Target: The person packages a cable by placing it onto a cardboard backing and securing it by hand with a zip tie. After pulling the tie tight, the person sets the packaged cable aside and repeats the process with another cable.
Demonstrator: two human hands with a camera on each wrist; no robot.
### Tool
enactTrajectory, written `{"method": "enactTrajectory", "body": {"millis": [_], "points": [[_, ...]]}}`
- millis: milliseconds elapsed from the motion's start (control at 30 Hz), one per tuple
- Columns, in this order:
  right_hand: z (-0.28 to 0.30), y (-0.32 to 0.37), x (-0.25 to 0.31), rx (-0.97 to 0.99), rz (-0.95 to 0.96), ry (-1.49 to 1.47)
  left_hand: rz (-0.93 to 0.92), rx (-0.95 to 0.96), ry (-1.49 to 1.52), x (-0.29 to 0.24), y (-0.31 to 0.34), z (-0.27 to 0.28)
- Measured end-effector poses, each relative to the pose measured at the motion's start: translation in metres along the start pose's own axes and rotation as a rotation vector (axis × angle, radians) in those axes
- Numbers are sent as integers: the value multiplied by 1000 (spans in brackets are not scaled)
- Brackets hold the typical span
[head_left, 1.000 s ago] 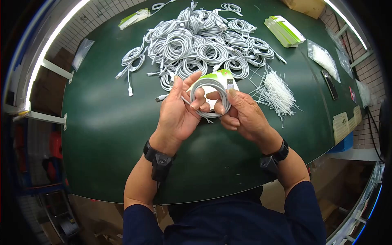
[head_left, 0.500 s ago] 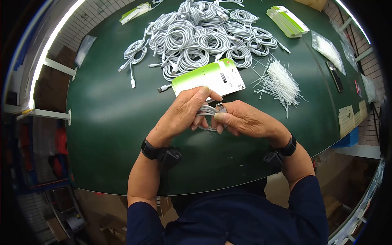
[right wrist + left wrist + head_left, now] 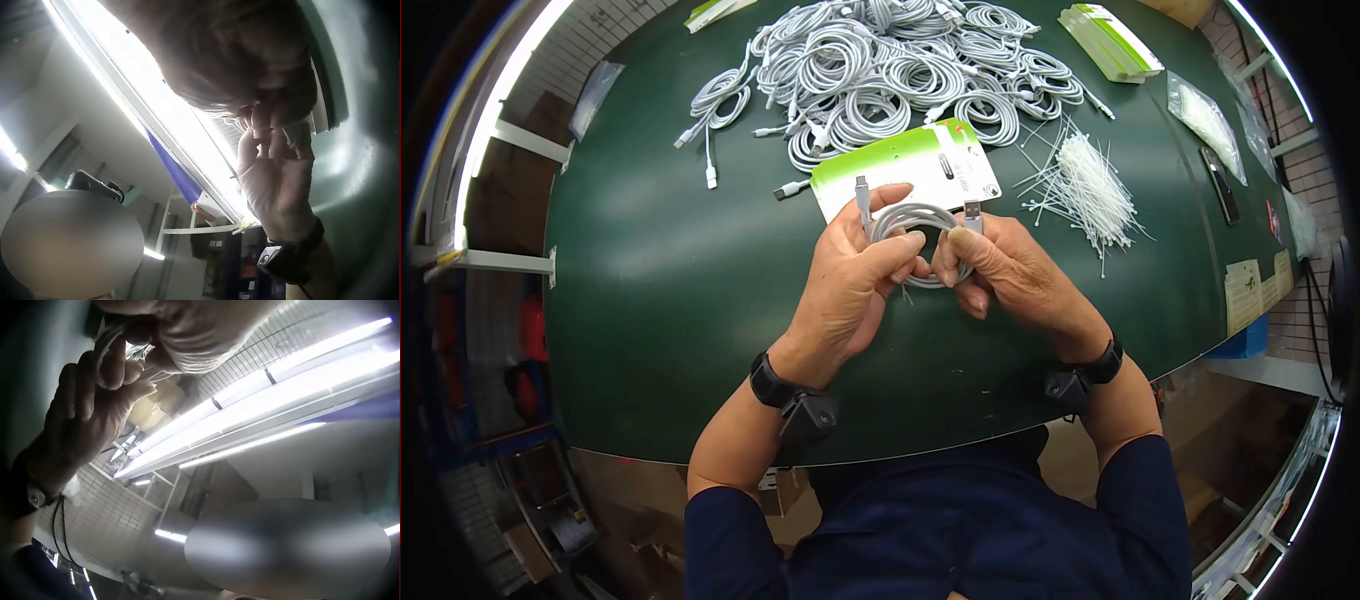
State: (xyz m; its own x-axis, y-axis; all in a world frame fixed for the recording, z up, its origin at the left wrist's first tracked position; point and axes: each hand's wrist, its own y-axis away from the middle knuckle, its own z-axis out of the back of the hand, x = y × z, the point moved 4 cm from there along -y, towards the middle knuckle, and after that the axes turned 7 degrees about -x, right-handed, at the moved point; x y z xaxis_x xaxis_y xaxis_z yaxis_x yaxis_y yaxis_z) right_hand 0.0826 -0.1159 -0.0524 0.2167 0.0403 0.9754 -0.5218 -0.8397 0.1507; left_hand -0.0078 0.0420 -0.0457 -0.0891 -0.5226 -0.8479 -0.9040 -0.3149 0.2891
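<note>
In the head view, a coiled grey-white USB cable (image 3: 918, 213) is held between both hands over the near side of the table. My left hand (image 3: 846, 268) grips the coil's left side, thumb across the front. One small plug (image 3: 862, 188) stands up beside its index finger. My right hand (image 3: 1028, 275) pinches the coil's right side near the upright USB-A plug (image 3: 972, 211). Just beyond the hands lie green and white packaging cards (image 3: 900, 165). Both wrist views show the hands close together, with the coil largely hidden by the fingers.
A large heap of coiled cables (image 3: 870, 75) covers the table's far middle. White cable ties (image 3: 1090, 190) lie loosely piled on the right. Farther right are a card stack (image 3: 1108, 42), a plastic bag of white ties (image 3: 1203, 125) and a phone (image 3: 1220, 186).
The coil was first spread as a ring, then tilted with the hands drawn together nearer the body. Now it is raised face-on again, and a second plug shows upright by the left hand.
</note>
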Motion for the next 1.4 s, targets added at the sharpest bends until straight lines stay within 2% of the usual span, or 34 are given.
{"method": "enactTrajectory", "body": {"millis": [33,167,267,333,433,533,633,767,867,967,1033,1200,1333,1400], "points": [[-3,0,0,1,2,45,28,-10,-32,2,0,3],[-12,2,2,65,-36,200,-196,13,-574,1,-1,10],[-19,3,2,139,-48,308,-170,29,-710,-2,8,13],[-21,3,5,183,-64,371,-122,65,-741,0,13,17],[-22,1,6,264,17,441,-101,76,-746,-4,23,18],[-24,1,3,271,129,488,-188,49,-804,-10,32,25],[-27,1,7,268,114,516,-257,27,-884,-14,35,32],[-25,0,4,266,79,513,-254,-16,-1045,-16,32,23],[-24,-4,-4,209,53,513,-368,-20,-989,-7,15,22],[-22,0,4,247,-8,538,-326,-35,-946,-8,20,20],[-25,1,4,239,29,493,-425,-18,-1005,-5,25,23],[-31,-4,0,198,-45,497,-419,-52,-1029,-9,26,24],[-31,-2,-1,176,-11,436,-396,-23,-1063,-15,22,20],[-30,-1,0,135,2,396,-446,-70,-1068,-24,22,14]]}}
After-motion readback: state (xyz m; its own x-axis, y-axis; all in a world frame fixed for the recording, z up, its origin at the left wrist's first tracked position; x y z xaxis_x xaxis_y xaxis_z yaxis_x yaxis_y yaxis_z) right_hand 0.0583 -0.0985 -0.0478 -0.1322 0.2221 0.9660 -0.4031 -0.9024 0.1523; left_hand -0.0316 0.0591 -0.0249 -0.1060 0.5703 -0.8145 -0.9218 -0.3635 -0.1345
